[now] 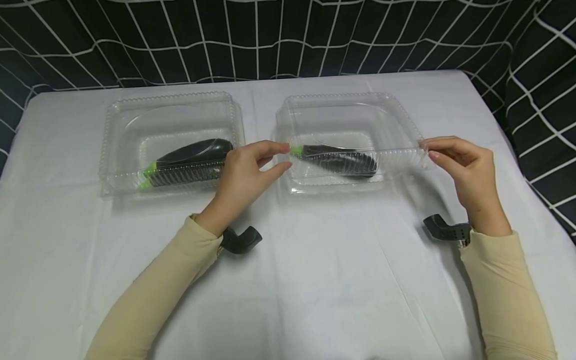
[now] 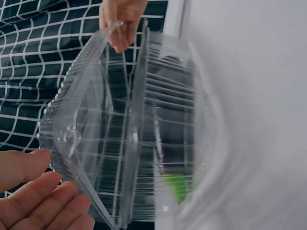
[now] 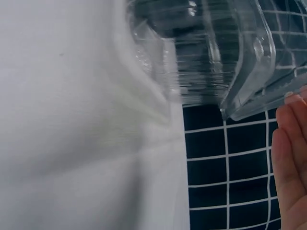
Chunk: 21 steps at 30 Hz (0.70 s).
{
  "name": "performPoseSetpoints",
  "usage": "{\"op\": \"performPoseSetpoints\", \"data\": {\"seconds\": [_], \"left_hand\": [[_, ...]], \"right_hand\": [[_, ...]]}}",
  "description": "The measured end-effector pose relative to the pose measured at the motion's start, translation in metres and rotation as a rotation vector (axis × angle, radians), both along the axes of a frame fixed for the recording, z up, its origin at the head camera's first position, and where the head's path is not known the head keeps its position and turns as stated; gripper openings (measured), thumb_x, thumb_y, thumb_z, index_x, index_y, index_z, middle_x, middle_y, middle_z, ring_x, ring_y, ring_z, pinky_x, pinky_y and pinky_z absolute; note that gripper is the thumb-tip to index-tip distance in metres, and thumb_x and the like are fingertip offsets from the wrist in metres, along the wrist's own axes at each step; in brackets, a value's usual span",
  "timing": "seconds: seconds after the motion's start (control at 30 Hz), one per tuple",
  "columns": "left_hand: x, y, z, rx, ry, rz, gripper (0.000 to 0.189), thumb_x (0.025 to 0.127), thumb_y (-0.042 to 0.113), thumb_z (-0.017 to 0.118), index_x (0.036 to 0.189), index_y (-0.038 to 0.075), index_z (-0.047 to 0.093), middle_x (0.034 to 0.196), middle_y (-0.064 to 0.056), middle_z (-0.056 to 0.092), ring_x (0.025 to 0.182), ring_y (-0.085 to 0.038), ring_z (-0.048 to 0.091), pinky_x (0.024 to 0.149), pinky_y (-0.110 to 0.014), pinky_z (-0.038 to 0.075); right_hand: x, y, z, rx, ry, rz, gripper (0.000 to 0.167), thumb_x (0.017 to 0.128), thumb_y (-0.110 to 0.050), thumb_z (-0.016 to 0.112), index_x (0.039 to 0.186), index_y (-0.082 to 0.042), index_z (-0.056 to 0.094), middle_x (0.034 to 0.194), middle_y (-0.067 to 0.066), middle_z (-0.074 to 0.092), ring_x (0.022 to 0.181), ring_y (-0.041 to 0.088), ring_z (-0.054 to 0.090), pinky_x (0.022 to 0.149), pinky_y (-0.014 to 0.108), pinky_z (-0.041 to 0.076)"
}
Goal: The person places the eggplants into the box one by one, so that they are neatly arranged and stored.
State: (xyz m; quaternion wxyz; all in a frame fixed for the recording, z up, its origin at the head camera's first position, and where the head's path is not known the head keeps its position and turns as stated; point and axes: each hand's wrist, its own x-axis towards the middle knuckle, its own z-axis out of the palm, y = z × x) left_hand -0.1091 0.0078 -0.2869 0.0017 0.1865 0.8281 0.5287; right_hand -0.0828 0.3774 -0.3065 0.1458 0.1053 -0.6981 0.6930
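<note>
A clear plastic clamshell box sits on the right part of the table, its hinged lid tilted up above the base. At the lid's front left corner, my left hand pinches the edge between thumb and fingers. My right hand holds the front right corner the same way, thumb below and fingers above. Inside the box lies a dark eggplant with a bright green stem end pointing left, partly seen through the ribbed plastic. The left wrist view shows a gap between lid and base.
Left of it stands a second clear clamshell box holding a larger dark eggplant with a green stem end. White cloth covers the table. Behind and to the right hangs dark fabric with a white grid.
</note>
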Motion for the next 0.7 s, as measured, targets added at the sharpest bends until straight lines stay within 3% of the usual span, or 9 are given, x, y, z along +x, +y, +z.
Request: {"op": "performPoseSetpoints", "data": {"seconds": [0.2,0.37,0.5,0.7], "left_hand": [[0.008,-0.001,-0.009,-0.007,-0.006,-0.003,0.022,0.084,0.010,0.072,0.105,0.004,0.071,0.109,-0.004,0.069,0.104,-0.022,0.064,0.089,-0.019,0.047],[0.020,-0.005,-0.017,0.109,-0.009,0.013,0.020,0.084,0.008,0.071,0.103,0.001,0.069,0.105,-0.008,0.069,0.101,-0.021,0.064,0.089,-0.020,0.047],[0.030,-0.010,-0.023,0.189,-0.080,0.018,0.013,0.084,0.007,0.070,0.095,0.000,0.069,0.095,-0.009,0.070,0.089,-0.018,0.066,0.080,-0.022,0.052],[0.036,-0.010,-0.032,0.074,-0.168,0.001,0.014,0.088,0.017,0.067,0.090,0.003,0.070,0.085,-0.005,0.071,0.078,-0.015,0.067,0.071,-0.027,0.053]], "right_hand": [[0.007,-0.002,-0.005,0.065,0.002,-0.018,0.019,0.080,0.022,0.057,0.097,0.018,0.065,0.097,0.008,0.071,0.092,0.016,0.064,0.079,0.017,0.050],[0.007,-0.004,-0.009,0.134,0.016,-0.036,0.018,0.080,0.022,0.058,0.097,0.024,0.060,0.097,0.005,0.071,0.094,0.015,0.063,0.080,0.016,0.048],[0.005,-0.004,-0.009,0.161,0.018,-0.044,0.018,0.080,0.021,0.059,0.098,0.023,0.060,0.098,0.004,0.071,0.095,0.014,0.063,0.080,0.016,0.048],[0.004,-0.002,-0.011,0.189,-0.010,-0.051,0.021,0.079,0.020,0.061,0.100,0.022,0.061,0.098,0.004,0.070,0.097,0.015,0.062,0.086,0.016,0.047]]}}
